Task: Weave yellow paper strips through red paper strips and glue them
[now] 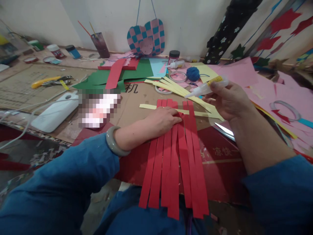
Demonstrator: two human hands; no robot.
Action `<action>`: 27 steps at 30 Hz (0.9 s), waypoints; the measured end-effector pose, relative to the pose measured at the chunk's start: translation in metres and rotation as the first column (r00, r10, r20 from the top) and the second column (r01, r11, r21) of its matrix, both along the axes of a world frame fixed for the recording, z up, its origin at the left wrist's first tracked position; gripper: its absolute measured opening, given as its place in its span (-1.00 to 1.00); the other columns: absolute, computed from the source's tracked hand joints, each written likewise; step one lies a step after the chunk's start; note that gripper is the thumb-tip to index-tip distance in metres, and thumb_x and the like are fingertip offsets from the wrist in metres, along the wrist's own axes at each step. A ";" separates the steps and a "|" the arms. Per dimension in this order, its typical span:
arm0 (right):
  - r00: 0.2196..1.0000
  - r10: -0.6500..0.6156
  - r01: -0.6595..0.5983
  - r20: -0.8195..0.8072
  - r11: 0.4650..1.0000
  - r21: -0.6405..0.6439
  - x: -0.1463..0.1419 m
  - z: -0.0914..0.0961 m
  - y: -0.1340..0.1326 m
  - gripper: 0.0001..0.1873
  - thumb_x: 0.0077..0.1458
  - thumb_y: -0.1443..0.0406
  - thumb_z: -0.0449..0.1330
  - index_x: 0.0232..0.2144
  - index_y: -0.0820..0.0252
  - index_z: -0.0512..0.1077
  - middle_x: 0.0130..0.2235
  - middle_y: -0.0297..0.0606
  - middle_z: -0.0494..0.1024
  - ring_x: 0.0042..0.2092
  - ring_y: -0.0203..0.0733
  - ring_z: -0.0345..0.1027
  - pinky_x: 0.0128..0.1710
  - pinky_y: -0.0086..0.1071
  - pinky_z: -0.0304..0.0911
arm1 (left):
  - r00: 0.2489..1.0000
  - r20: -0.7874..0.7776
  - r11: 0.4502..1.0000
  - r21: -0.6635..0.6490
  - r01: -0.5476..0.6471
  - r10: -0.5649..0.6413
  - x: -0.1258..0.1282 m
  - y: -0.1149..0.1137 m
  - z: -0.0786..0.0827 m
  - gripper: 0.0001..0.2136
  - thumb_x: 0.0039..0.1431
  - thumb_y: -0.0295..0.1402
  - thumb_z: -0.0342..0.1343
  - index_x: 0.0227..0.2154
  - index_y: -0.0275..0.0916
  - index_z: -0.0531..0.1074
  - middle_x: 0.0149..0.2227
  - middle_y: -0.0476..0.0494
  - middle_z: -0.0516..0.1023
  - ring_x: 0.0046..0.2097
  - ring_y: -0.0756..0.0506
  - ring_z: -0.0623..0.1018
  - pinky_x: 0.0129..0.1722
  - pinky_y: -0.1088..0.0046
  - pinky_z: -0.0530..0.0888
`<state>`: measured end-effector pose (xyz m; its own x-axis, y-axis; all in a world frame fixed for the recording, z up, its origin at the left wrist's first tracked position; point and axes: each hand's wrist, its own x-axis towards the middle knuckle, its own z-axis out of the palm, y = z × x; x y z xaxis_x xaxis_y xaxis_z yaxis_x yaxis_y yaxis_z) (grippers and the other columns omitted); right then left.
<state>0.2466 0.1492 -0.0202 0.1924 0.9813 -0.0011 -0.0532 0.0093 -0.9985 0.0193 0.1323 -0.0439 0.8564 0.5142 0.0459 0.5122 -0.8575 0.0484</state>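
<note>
My left hand point(163, 121) lies across the upper part of several red paper strips point(166, 163), its fingertips closed on one strip whose top end is bent back. The thumb is hidden. A pale yellow paper strip point(147, 106) runs crosswise at the red strips' upper ends, partly under the hand. Above and to the right, my right hand point(226, 98) grips a clear glue bottle point(206, 86) with a yellow label. Its nozzle points left and down, apart from the strips. More yellow strips point(176, 85) fan out behind the red ones.
Scissors point(225, 131) lie beneath my right forearm. A pixelated patch point(99, 109) and a white device with a cable point(55, 112) are at left, near yellow-handled pliers point(50, 81). Behind are green paper point(137, 70), blue yarn point(193, 74), tape rolls point(177, 76) and another glue bottle point(176, 64).
</note>
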 end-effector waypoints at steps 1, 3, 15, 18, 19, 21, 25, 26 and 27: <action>1.000 0.001 -0.001 -0.013 1.000 -0.005 0.001 0.000 0.000 -0.51 -0.39 0.12 0.51 -0.42 0.11 0.39 -0.46 -0.43 0.37 -0.42 -0.35 0.24 -0.27 -0.28 0.26 | 1.000 0.005 1.000 -0.005 0.003 -0.003 0.000 0.000 0.001 -0.69 0.35 -0.48 -0.05 0.02 -0.23 0.53 0.00 -0.29 0.55 0.02 -0.18 0.55 0.02 0.25 0.47; 0.999 0.007 -0.007 -0.040 1.000 0.006 0.001 0.001 0.000 -0.50 -0.42 0.16 0.51 -0.38 0.10 0.40 -0.44 -0.42 0.40 -0.40 -0.33 0.27 -0.26 -0.27 0.29 | 1.000 0.013 1.000 -0.007 0.010 -0.010 0.000 -0.001 0.002 -0.69 0.35 -0.48 -0.05 0.01 -0.24 0.53 0.00 -0.29 0.55 0.03 -0.18 0.55 0.03 0.25 0.47; 0.994 -0.005 0.013 -0.109 0.997 0.076 -0.002 0.000 0.001 -0.53 -0.27 0.04 0.41 -0.31 0.02 0.36 -0.32 -0.35 0.48 -0.31 -0.25 0.32 -0.19 -0.23 0.30 | 0.989 0.065 0.986 -0.107 -0.127 0.134 0.002 0.000 0.010 -0.66 0.32 -0.47 -0.07 0.10 -0.30 0.39 0.03 -0.26 0.57 0.03 -0.16 0.56 0.02 0.30 0.47; 0.989 -0.062 0.071 -0.135 0.996 0.056 -0.004 -0.004 0.005 -0.58 -0.20 -0.02 0.32 -0.35 0.04 0.33 -0.42 -0.36 0.37 -0.34 -0.24 0.23 -0.22 -0.25 0.28 | 0.979 0.091 0.978 -0.118 -0.172 0.183 0.003 0.001 0.011 -0.69 0.33 -0.44 -0.06 0.07 -0.29 0.42 -0.01 -0.25 0.59 -0.03 -0.16 0.58 -0.04 0.32 0.48; 0.985 -0.081 0.091 -0.150 0.994 0.062 -0.004 -0.004 0.005 -0.59 -0.22 0.01 0.31 -0.35 0.04 0.33 -0.43 -0.36 0.36 -0.35 -0.24 0.21 -0.23 -0.25 0.27 | 0.975 0.105 0.975 -0.124 -0.184 0.198 0.003 0.001 0.011 -0.69 0.34 -0.44 -0.07 0.07 -0.28 0.42 0.00 -0.25 0.59 -0.03 -0.15 0.58 -0.05 0.31 0.48; 0.982 -0.093 0.106 -0.163 0.992 0.069 -0.005 -0.003 0.005 -0.61 -0.30 0.11 0.32 -0.38 0.06 0.32 -0.41 -0.36 0.37 -0.36 -0.26 0.19 -0.24 -0.26 0.26 | 0.966 0.131 0.969 -0.141 -0.202 0.221 0.002 0.002 0.011 -0.68 0.34 -0.43 -0.07 0.08 -0.28 0.41 0.00 -0.26 0.59 -0.02 -0.16 0.58 -0.04 0.30 0.48; 0.984 -0.090 0.102 -0.153 0.992 0.072 -0.007 0.002 0.001 -0.55 -0.45 0.29 0.34 -0.37 0.06 0.35 -0.32 -0.35 0.45 -0.30 -0.25 0.28 -0.22 -0.24 0.27 | 0.958 0.199 0.969 -0.175 -0.173 0.207 0.001 0.005 0.009 -0.69 0.30 -0.46 -0.05 0.06 -0.29 0.42 -0.01 -0.25 0.59 0.00 -0.15 0.57 -0.02 0.29 0.48; 0.984 -0.088 0.100 -0.152 0.992 0.074 -0.008 0.002 0.000 -0.53 -0.47 0.32 0.34 -0.37 0.05 0.34 -0.30 -0.36 0.46 -0.28 -0.24 0.31 -0.21 -0.23 0.28 | 0.955 0.216 0.971 -0.176 -0.165 0.202 0.000 0.006 0.008 -0.69 0.30 -0.47 -0.04 0.05 -0.29 0.42 -0.02 -0.24 0.59 -0.01 -0.14 0.57 -0.03 0.30 0.48; 0.986 -0.082 0.094 -0.144 0.993 0.077 -0.009 0.002 -0.001 -0.53 -0.48 0.34 0.34 -0.38 0.04 0.33 -0.30 -0.37 0.47 -0.26 -0.22 0.32 -0.21 -0.21 0.29 | 0.952 0.230 0.971 -0.173 -0.163 0.200 0.000 0.007 0.008 -0.69 0.29 -0.47 -0.04 0.05 -0.28 0.42 -0.04 -0.23 0.60 -0.03 -0.13 0.57 -0.04 0.31 0.49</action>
<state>0.2379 0.1478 -0.0179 0.2818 0.9583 0.0465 -0.1885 0.1028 -0.9767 0.0192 0.1392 -0.0364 0.7203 0.6769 0.1518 0.6148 -0.7243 0.3121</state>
